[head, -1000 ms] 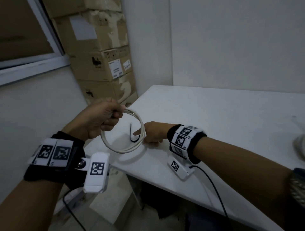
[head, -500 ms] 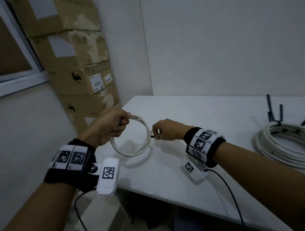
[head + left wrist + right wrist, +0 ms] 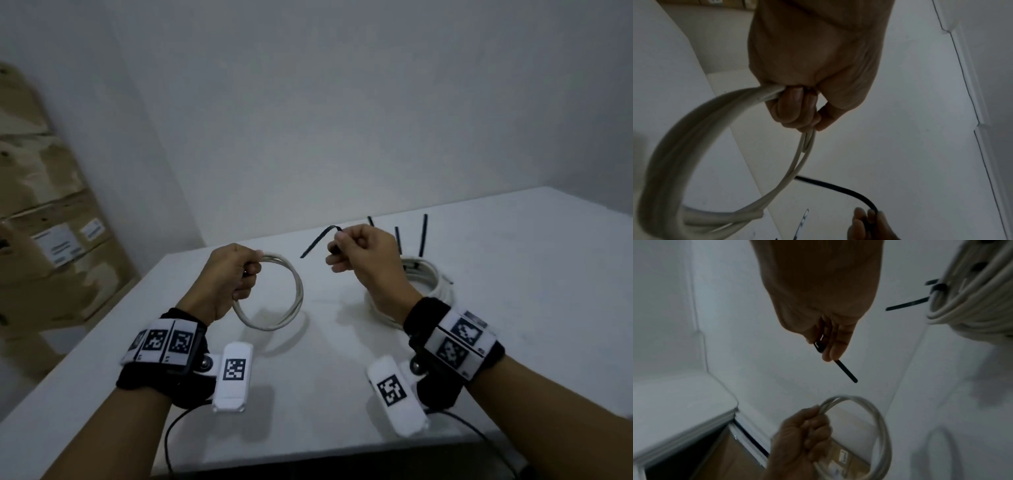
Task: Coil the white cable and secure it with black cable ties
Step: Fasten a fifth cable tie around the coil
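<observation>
White cable coil [image 3: 300,291]: gripped in left hand [image 3: 227,277], held over bench [image 3: 513,308] near its left edge. Black cable tie [image 3: 317,241]: pinched by fingers [image 3: 835,352] of right hand [image 3: 366,255], apart from coil. Tie head [image 3: 819,346] plain in right wrist view only.

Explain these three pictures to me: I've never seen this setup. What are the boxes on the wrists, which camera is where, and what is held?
No machine here: a person works with bare hands. The wide picture comes from a head camera looking down at a white table. The white boxes at the wrists are small cameras; the other two pictures come from them, each looking along one hand. The left hand grips a small coil of white cable. The right hand pinches a loose black cable tie, not yet round the coil. Behind that hand a bigger bundle of white cable lies on the table, with black ties sticking up from it. At the left stand cardboard boxes.
</observation>
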`<state>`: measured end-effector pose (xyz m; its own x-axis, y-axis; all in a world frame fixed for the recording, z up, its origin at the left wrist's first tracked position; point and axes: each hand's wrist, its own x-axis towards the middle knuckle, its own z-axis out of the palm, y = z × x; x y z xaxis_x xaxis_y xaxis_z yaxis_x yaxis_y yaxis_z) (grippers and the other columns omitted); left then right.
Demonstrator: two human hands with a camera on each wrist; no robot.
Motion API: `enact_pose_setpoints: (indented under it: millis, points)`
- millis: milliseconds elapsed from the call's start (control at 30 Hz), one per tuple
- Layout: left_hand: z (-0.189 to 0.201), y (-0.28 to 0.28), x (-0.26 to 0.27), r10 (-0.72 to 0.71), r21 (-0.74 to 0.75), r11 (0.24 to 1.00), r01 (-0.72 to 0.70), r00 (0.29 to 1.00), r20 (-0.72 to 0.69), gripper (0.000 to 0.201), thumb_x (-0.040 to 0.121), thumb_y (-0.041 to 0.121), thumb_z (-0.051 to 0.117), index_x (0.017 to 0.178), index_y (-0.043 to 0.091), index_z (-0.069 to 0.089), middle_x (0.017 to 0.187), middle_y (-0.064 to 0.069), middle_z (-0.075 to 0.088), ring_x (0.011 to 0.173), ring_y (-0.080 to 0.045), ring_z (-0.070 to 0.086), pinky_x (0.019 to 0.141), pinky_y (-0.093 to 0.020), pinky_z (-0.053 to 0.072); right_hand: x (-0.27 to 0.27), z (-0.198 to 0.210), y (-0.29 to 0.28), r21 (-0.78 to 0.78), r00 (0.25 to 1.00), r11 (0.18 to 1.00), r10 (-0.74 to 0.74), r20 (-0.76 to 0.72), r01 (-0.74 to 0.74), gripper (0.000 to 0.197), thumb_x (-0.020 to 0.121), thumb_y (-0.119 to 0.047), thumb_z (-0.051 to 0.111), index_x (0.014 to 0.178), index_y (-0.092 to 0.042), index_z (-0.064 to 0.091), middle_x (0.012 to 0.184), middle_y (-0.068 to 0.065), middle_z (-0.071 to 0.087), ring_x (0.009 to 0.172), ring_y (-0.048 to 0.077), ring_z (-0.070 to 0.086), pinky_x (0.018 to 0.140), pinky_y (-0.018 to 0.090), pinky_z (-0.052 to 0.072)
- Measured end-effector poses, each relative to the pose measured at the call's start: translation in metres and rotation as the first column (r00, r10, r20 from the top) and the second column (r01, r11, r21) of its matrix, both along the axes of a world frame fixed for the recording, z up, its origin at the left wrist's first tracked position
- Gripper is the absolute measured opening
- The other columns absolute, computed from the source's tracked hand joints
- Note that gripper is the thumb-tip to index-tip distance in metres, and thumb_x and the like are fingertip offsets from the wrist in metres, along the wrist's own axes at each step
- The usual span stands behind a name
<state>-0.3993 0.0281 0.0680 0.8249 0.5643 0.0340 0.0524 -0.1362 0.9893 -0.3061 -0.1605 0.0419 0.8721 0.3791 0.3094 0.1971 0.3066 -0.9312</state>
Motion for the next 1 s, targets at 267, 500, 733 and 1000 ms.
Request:
enact_pose_setpoints:
  millis: [267, 500, 733, 1000]
  points:
    - [0.003, -0.056, 0.056, -0.024, -0.014, 1.0, 0.025, 0.996, 0.089, 0.025, 0.093, 0.006, 0.051, 0.071, 0.012, 0.04, 0.057, -0.003, 0.042, 0.036, -0.009, 0.025, 0.036, -0.016, 0.019, -0.005, -0.024, -0.052, 0.4, 0.872, 0.916, 0.171, -0.458, 0.03, 0.012, 0.096, -0.006, 0.051, 0.095, 0.004, 0.057, 0.078, 0.013, 0.063, 0.063, 0.019, 0.067, 0.059, 0.024, 0.058]
    - [0.0, -0.075, 0.071, -0.035, -0.022, 0.999, 0.037, 0.994, 0.099, 0.022, 0.093, 0.006, 0.052, 0.074, 0.012, 0.04, 0.055, -0.002, 0.043, 0.035, -0.01, 0.025, 0.036, -0.016, 0.02, -0.005, -0.034, -0.074, 0.606, 0.812, 0.776, 0.232, -0.535, 0.178, 0.013, 0.096, -0.004, 0.048, 0.093, 0.004, 0.058, 0.083, 0.018, 0.061, 0.059, 0.016, 0.069, 0.063, 0.024, 0.059]
    - [-0.006, -0.076, 0.079, -0.029, -0.045, 0.998, 0.033, 0.995, 0.097, 0.02, 0.093, 0.006, 0.05, 0.076, 0.012, 0.041, 0.058, -0.003, 0.043, 0.035, -0.009, 0.024, 0.037, -0.016, 0.019, -0.011, -0.047, -0.062, 0.533, 0.736, 0.834, 0.27, -0.621, 0.144, 0.017, 0.095, -0.006, 0.051, 0.084, 0.004, 0.06, 0.076, 0.016, 0.064, 0.059, 0.019, 0.07, 0.056, 0.023, 0.058]
    - [-0.013, -0.102, 0.079, -0.15, 0.111, 0.984, 0.14, 0.984, 0.092, 0.02, 0.092, 0.007, 0.052, 0.075, 0.01, 0.043, 0.056, -0.002, 0.046, 0.039, -0.012, 0.028, 0.039, -0.02, 0.02, -0.003, -0.043, -0.035, 0.635, 0.498, 0.752, 0.488, -0.717, 0.177, 0.016, 0.099, -0.004, 0.041, 0.097, 0.006, 0.054, 0.085, 0.023, 0.061, 0.074, 0.027, 0.065, 0.053, 0.026, 0.059]
